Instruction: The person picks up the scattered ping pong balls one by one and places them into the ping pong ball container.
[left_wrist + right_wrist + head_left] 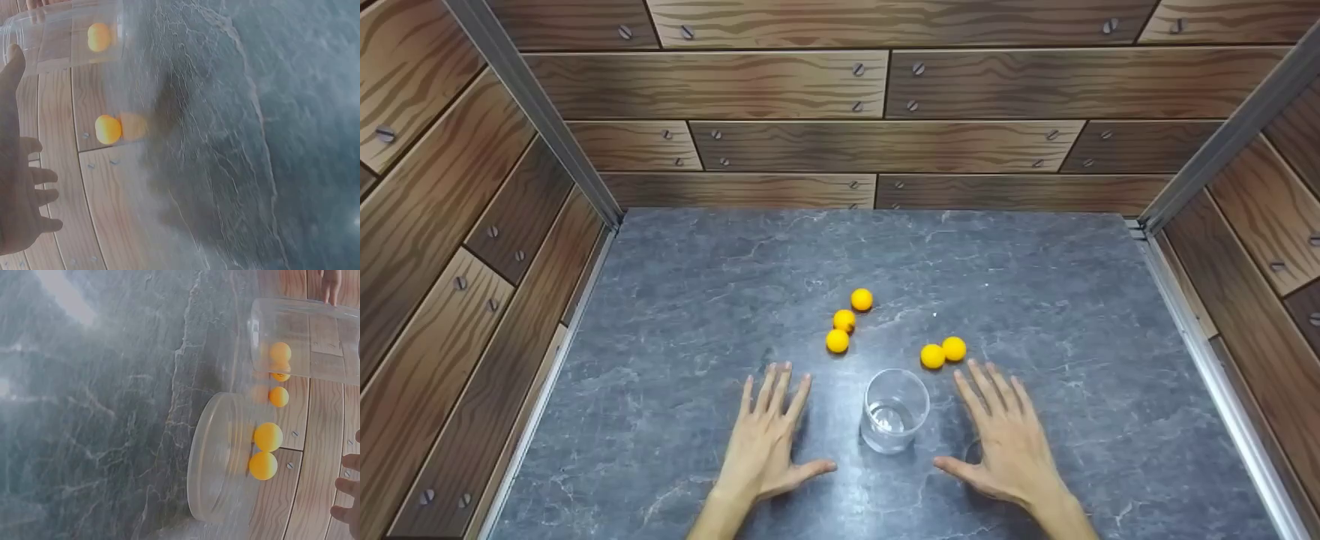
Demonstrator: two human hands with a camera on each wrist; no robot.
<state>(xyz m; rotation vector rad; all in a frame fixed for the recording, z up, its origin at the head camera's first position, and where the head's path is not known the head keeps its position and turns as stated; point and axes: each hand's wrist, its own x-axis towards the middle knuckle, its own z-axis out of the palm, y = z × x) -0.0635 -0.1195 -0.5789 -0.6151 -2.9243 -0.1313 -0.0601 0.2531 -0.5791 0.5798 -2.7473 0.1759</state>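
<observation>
A clear plastic cup [895, 412] stands upright between my hands. My left hand [765, 442] is to its left, fingers spread and straight, holding nothing. On the cup's other side my right hand [1011, 442] is likewise spread and holds nothing. Beyond the cup lie several orange balls: a row of three, with its nearest ball [837, 341] left of the cup's far side, and a pair, including one ball [932, 356], just past my right fingertips. A clear round lid [211, 461] lies on the table in the right wrist view; from the head, my right hand mostly hides it.
The dark grey marbled tabletop [720, 285] carries all these things. Wood-patterned panels [810, 142] wall it at the back and both sides, with metal rails [1207, 360] along the side edges.
</observation>
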